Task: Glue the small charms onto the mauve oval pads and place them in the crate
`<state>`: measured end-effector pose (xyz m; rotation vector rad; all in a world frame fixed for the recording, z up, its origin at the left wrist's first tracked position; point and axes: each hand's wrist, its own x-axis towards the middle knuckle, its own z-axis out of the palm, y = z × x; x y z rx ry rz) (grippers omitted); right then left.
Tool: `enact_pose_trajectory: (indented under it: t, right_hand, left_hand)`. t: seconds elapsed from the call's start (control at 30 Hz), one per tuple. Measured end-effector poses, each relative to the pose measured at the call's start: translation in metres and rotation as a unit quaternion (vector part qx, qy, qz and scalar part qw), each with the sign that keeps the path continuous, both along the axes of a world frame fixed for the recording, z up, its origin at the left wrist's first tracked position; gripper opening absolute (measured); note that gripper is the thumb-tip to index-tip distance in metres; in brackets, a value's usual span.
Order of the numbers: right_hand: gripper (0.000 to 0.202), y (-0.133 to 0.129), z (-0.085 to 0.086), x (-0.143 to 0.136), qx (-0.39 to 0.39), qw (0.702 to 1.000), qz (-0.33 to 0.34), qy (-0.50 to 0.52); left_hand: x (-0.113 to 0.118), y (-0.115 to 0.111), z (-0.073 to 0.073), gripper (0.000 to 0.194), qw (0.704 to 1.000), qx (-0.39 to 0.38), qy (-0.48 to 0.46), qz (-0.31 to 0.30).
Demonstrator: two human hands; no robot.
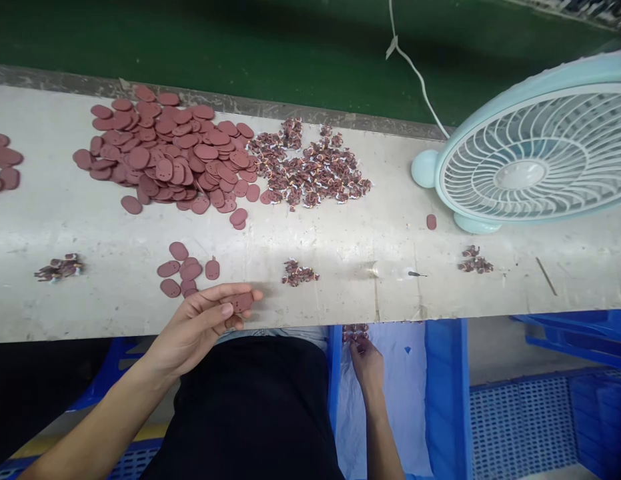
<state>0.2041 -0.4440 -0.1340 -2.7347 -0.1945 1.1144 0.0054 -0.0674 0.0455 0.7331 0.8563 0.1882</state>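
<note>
Discs point(165, 153) lay heaped at the far left of the table point(330, 233), beside a pile of small brown pieces point(315, 170), so plenty seemed left to handle. In my left hand point(203, 323) I held one disc point(243, 303) between thumb and fingers, close to the near edge. My right hand point(369, 365) was down in the blue bin point(446, 400) at near right, fingertips at short rows point(355, 332), seemingly the part already set out; whether they gripped anything, I couldn't tell.

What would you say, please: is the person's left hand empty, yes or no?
No, the left hand holds a flat, reddish-brown oval piece.
</note>
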Motion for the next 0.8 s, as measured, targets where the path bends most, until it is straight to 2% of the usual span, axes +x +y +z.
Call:
enact_pose_trajectory:
  t: [0.2, 0.37, 0.43, 0.53, 0.6, 0.67, 0.73, 0.77, 0.8]
  right_hand:
    - [0.034, 0.009, 0.009, -0.001, 0.008, 0.999, -0.030, 0.007]
    - [0.030, 0.018, 0.017, 0.001, 0.034, 0.996, -0.088, 0.005]
    - [0.028, 0.023, 0.030, 0.002, 0.063, 0.990, -0.127, -0.013]
    - [0.032, 0.038, 0.068, 0.001, 0.155, 0.966, -0.200, -0.056]
    - [0.039, 0.055, 0.100, -0.001, 0.249, 0.934, -0.246, -0.069]
    - [0.048, 0.079, 0.127, 0.000, 0.352, 0.893, -0.278, -0.033]
    - [0.063, 0.109, 0.144, 0.011, 0.436, 0.852, -0.289, 0.041]
    - [0.069, 0.125, 0.148, 0.021, 0.495, 0.804, -0.307, 0.118]
    - [0.072, 0.142, 0.150, 0.033, 0.554, 0.736, -0.328, 0.210]
  left_hand:
    - [0.001, -0.002, 0.001, 0.032, 1.000, 0.003, 0.002, -0.006]
    - [0.002, -0.001, 0.001, 0.032, 1.000, 0.008, 0.013, -0.009]
    - [0.002, -0.001, 0.001, 0.032, 1.000, 0.006, 0.009, -0.005]
    - [0.002, -0.002, 0.002, 0.030, 1.000, -0.008, 0.003, 0.001]
    - [0.005, -0.006, 0.004, 0.028, 1.000, -0.023, -0.004, 0.001]
    - [0.010, -0.011, 0.006, 0.028, 0.999, -0.042, -0.023, 0.000]
    - [0.017, -0.017, 0.007, 0.028, 0.996, -0.068, -0.053, -0.003]
    - [0.020, -0.021, 0.008, 0.028, 0.994, -0.083, -0.072, -0.005]
    - [0.024, -0.024, 0.009, 0.028, 0.991, -0.098, -0.092, -0.007]
